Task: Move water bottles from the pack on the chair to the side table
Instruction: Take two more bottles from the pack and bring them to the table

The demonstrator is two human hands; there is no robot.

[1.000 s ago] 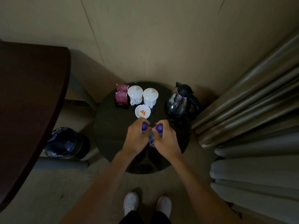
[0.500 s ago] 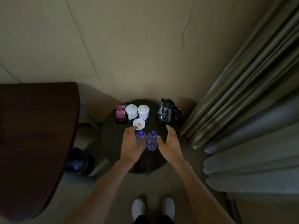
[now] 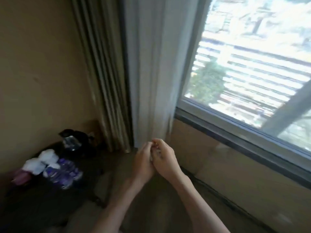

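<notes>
Two clear water bottles [image 3: 63, 172] with purple caps and labels stand side by side on the dark round side table [image 3: 42, 199] at the lower left, blurred by motion. My left hand [image 3: 143, 161] and my right hand [image 3: 165, 159] are together in the middle of the view, well to the right of the table. Their fingers touch each other and hold no bottle. The pack and the chair are out of view.
White cups [image 3: 41, 160], a pink box [image 3: 21, 177] and a black kettle [image 3: 74, 142] share the table. Striped and sheer curtains [image 3: 127, 73] hang behind my hands. A large window [image 3: 252, 64] with a low ledge fills the right side.
My hands have let go of the two bottles and come together away from the table. The view has swung right and up, from the table to the curtain and window.
</notes>
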